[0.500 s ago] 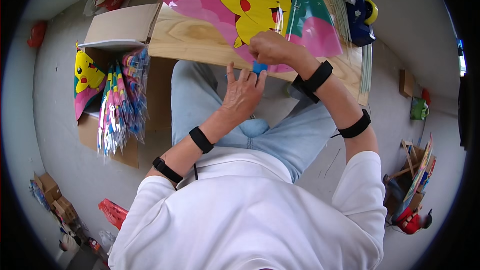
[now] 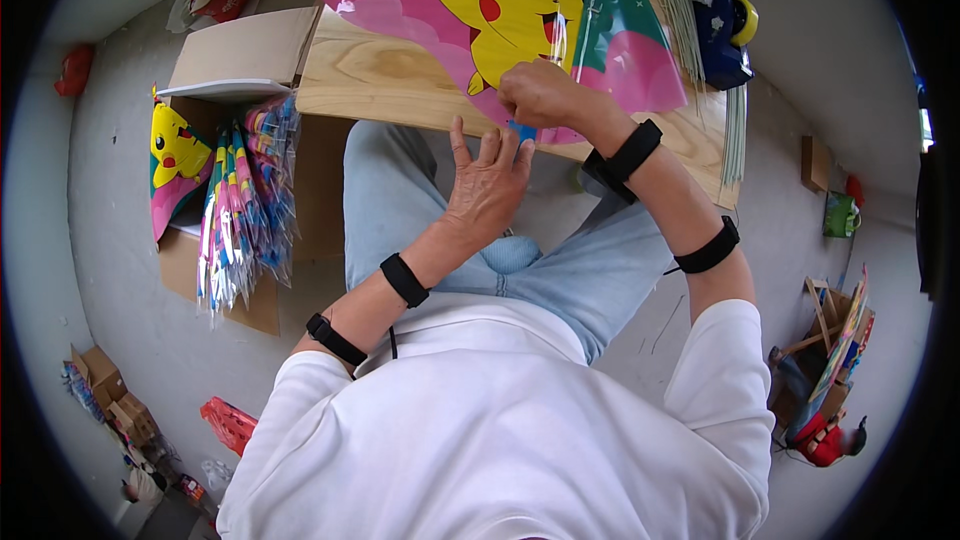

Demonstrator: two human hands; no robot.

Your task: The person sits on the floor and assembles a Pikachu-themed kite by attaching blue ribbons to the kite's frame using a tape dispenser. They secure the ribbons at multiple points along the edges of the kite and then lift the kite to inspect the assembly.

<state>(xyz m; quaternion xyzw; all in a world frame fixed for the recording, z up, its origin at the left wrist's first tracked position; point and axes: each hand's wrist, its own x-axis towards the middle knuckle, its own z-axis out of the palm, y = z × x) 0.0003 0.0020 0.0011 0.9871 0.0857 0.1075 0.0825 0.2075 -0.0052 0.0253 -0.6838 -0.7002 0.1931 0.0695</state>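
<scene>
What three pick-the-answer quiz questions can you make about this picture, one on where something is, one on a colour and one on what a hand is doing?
1. Where does the blue tape dispenser stand?
A. on the floor
B. at the right end of the wooden board
C. on the cardboard box

2. What colour is the cartoon animal on the kite?
A. yellow
B. purple
C. grey

3. How is the left hand held?
A. in a fist
B. around a cup
C. open, fingers spread

Answers:
1 B, it sits on the board's right end beside the thin sticks.
2 A, its body is yellow with a red cheek.
3 C, the fingers lie flat at the board's near edge, while the right hand pinches at the kite's edge.
</scene>
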